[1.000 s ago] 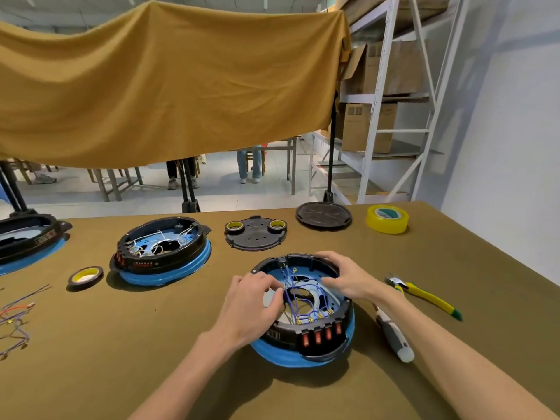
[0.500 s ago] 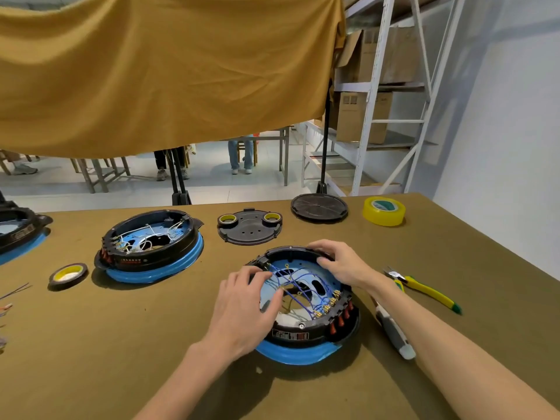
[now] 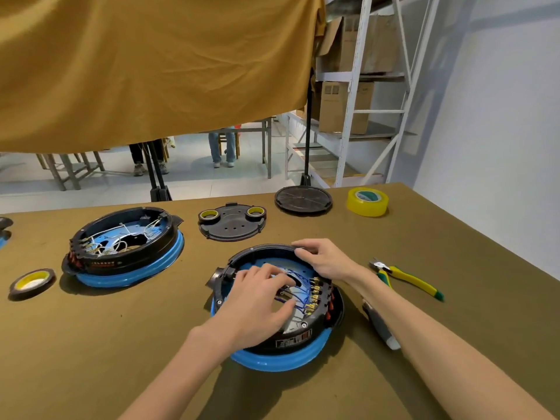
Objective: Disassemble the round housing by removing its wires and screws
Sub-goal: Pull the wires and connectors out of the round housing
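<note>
1. 2 bare hands work over a round housing [image 3: 303, 344] near the middle of an olive-covered bench [image 3: 454, 244], its black shell sitting on a blue rim.
2. Left hand [image 3: 260, 304] lies across the open top, fingers curled down among the blue wires [image 3: 298, 275] inside; whether they pinch a wire cannot be told from here.
3. Right hand [image 3: 324, 259] grips the far rim of the housing, fingers bent over its edge.
4. A row of brass terminals [image 3: 312, 295] lines the right inner wall, touching the blue wires.
5. To the right of the right forearm lie yellow-and-green pliers [image 3: 406, 278], and a grey-and-white tool [image 3: 378, 325] shows partly under that forearm.
6. A second housing [image 3: 127, 253], strung with white wires, sits well apart on the left side of the bench.
7. Between them, farther back, rests a black cover plate [image 3: 231, 227] carrying 2 small tape rolls.
8. A round black disc [image 3: 303, 199] and a yellow tape roll [image 3: 367, 201] stand near the far edge.
9. Another tape roll [image 3: 31, 281] lies at the left.
10. An ochre cloth [image 3: 151, 65] hangs behind the bench.
</note>
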Demonstrator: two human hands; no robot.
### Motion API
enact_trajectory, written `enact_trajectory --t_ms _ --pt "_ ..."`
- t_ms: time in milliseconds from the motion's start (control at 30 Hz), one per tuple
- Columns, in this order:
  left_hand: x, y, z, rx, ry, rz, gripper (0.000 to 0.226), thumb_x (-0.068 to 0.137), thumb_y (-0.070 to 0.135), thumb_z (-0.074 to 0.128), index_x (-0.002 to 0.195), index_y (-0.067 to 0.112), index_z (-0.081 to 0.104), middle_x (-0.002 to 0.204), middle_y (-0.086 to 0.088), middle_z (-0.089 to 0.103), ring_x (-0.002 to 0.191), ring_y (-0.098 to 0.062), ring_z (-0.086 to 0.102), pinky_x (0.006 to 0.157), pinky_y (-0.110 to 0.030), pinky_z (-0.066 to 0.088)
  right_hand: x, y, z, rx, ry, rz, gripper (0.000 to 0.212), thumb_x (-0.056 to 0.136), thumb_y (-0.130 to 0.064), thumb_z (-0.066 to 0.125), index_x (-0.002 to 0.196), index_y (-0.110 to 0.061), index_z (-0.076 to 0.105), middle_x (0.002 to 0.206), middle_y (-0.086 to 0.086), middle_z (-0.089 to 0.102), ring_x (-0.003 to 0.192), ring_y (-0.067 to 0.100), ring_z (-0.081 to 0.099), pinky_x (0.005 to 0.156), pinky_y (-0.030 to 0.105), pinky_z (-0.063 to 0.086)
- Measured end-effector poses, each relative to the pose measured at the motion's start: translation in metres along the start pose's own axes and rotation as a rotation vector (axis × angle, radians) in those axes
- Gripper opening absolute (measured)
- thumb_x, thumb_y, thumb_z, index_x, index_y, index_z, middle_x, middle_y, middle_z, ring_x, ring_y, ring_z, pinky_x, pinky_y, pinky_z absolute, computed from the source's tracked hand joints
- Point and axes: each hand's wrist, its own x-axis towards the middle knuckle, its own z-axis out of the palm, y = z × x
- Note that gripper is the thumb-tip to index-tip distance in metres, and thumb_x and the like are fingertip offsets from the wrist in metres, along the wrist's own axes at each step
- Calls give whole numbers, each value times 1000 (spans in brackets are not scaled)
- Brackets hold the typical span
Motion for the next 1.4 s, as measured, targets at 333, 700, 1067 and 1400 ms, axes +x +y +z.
enact_trajectory --t_ms 333,700,1067,1400 --pt "9 -13 -11 -85 -73 -79 49 104 58 42 149 38 45 151 19 46 141 -4 37 121 -35 24 -55 11 21 -180 222 124 32 104 -38 49 129 -20 59 116 -3 67 102 14 64 90 36 54" --pt "4 16 -1 14 143 -126 47 99 53 54 141 35 50 138 15 51 133 -8 43 118 -33 26 -11 1 17 19 135 94 25 101 -39 55 113 -22 69 104 -8 69 99 13 64 79 26 49" --pt "28 23 12 -8 118 -49 16 102 39 59 109 36 73 93 21 56 90 -3 51 99 -34 40 -16 20 18 260 52 45 28 107 -29 50 127 -25 68 115 -14 71 108 -2 63 94 22 47" --pt "33 -29 -23 -37 -51 -213 46 109 41 42 153 29 46 157 8 46 145 -14 40 122 -44 32 -28 -4 20 -244 114 138 49 104 -45 48 140 -14 51 133 3 60 111 17 60 87 30 48"
